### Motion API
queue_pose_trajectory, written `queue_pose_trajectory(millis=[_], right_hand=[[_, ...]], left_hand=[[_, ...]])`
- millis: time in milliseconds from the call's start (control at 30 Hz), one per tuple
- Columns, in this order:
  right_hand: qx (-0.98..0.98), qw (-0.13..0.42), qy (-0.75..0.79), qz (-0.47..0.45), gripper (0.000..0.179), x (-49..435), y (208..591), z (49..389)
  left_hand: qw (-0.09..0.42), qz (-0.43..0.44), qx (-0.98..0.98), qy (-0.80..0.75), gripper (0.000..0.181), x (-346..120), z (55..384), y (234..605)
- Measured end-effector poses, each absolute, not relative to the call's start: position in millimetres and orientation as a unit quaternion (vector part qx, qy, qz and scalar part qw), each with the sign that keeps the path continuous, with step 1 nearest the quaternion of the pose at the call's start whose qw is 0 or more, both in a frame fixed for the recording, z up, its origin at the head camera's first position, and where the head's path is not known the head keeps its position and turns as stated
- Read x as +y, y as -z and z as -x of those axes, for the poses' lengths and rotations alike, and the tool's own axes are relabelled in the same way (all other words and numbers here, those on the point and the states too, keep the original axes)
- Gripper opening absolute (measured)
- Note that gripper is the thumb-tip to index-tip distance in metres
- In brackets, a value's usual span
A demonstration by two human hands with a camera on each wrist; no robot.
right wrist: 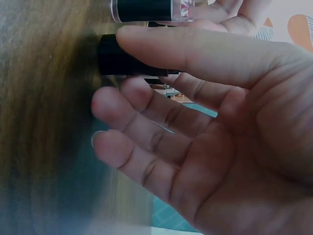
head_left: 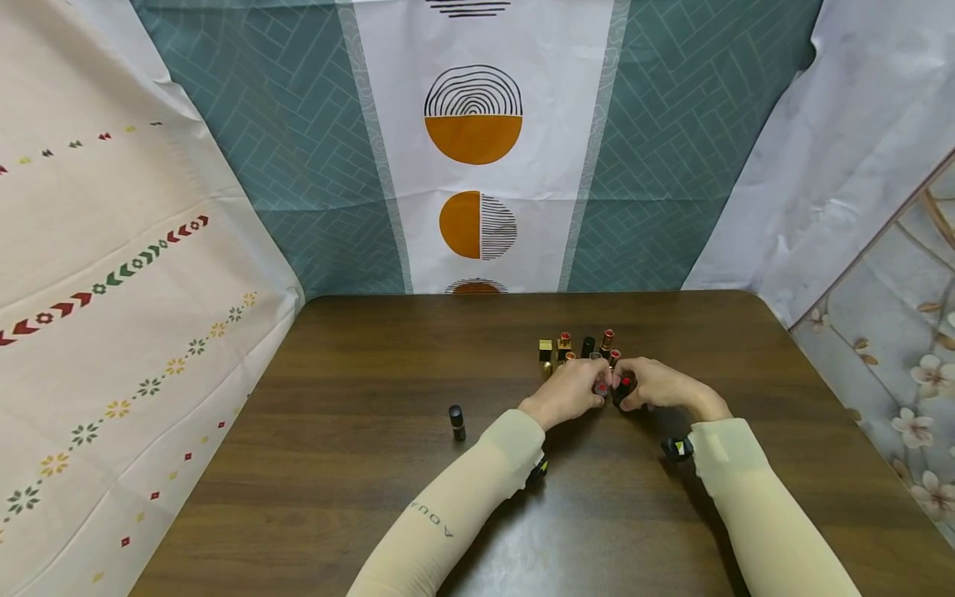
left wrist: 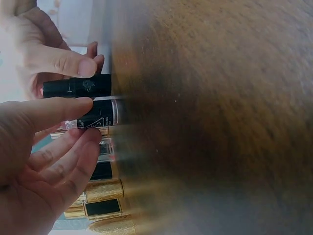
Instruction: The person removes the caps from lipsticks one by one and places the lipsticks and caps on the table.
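Observation:
At the table's far part, my left hand pinches a lipstick with a black printed label and clear ends, between thumb and fingers. My right hand pinches a black lipstick tube just to its right. Both tubes stand upright, with their lower ends at or very near the tabletop. Red shows at the top of the black tube in the head view. The two hands almost meet. Behind them stand several other lipsticks, among them a gold one and a gold-and-black one, partly hidden by my left fingers.
A lone black tube stands on the brown wooden table, left of my left forearm. Beyond the hands, an open lipstick and a square gold-topped tube stand in the cluster. Patterned cloths hang behind the table.

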State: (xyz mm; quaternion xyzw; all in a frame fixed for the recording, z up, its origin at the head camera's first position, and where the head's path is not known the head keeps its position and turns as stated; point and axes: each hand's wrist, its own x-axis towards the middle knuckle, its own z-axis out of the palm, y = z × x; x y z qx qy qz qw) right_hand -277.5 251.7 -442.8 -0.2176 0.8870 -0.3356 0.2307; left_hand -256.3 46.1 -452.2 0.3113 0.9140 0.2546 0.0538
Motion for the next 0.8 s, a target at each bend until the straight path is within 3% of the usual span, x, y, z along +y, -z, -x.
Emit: queue_pose_trajectory(millis=[467,800], right_hand=[[0.871,0.238,0.362,0.232,0.046,269,410,274],[0.88,0.149,0.363,0.269,0.038,271,378,274]], left_hand=[[0.057,-0.309,0.912,-0.263,0.033,37,256,439],[0.063,-0.301,0.897,-0.318,0.017,16,260,407]])
